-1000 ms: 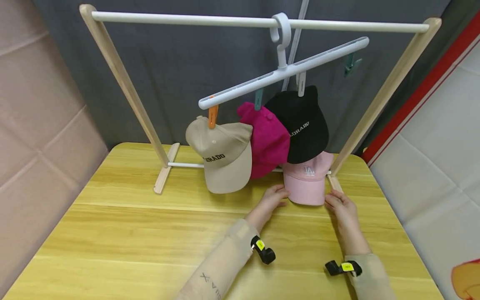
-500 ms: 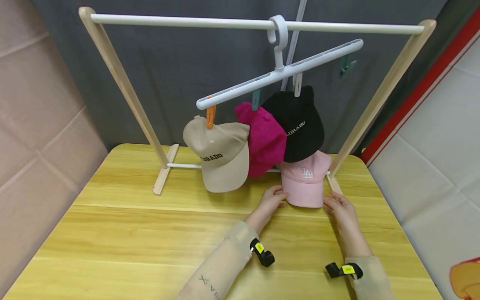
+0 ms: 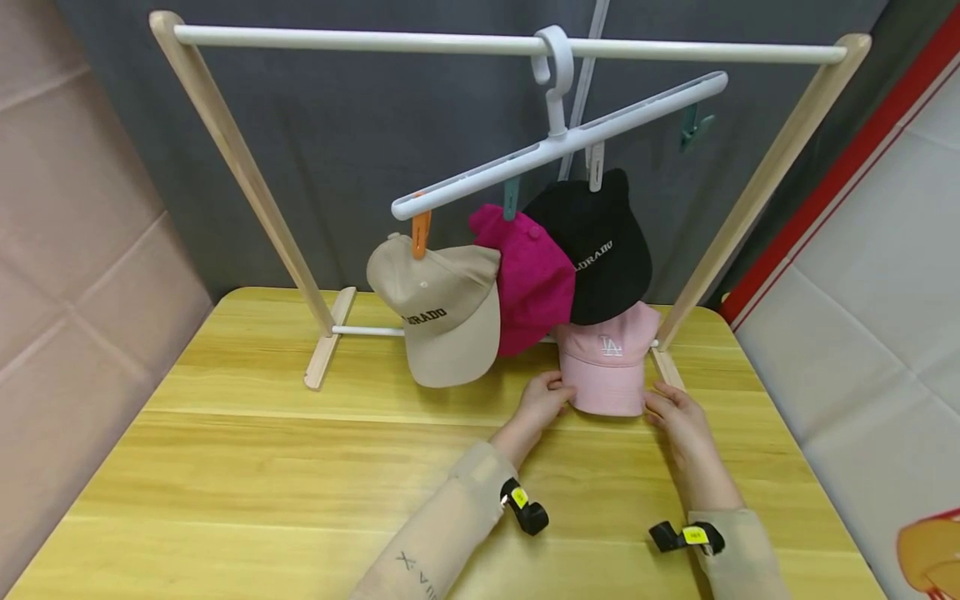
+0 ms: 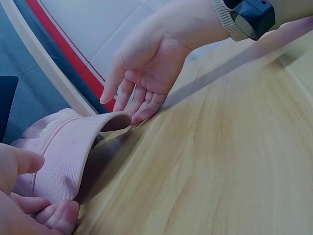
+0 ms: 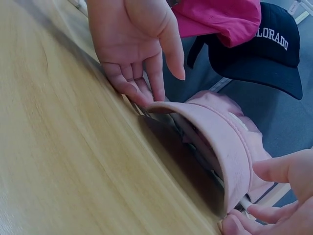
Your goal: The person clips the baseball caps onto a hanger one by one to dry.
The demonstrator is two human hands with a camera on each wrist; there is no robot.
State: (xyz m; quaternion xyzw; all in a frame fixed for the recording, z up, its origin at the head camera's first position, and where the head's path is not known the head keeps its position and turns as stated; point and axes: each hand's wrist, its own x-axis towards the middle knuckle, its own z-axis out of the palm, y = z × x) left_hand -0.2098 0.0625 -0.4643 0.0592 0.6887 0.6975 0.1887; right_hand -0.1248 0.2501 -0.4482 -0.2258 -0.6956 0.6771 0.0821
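Observation:
A pink cap with LA lettering sits on the table, its curved brim facing me. My left hand touches the brim's left side. In the right wrist view, that hand's thumb stands off the brim while its fingertips meet the edge. On the brim's other side, fingertips of my right hand are at the edge, with the thumb apart. Above hang a beige cap, a magenta cap and a black cap, which hides the pink cap's top.
A white hanger tilts on the rack's top bar, lower at its left. Orange, teal and white clips hold the caps. A green clip hangs bare at right. Wooden rack feet stand on the table.
The pink cap has shifted slightly left and toward me, with both hands staying beside its brim. The hanging caps keep their order.

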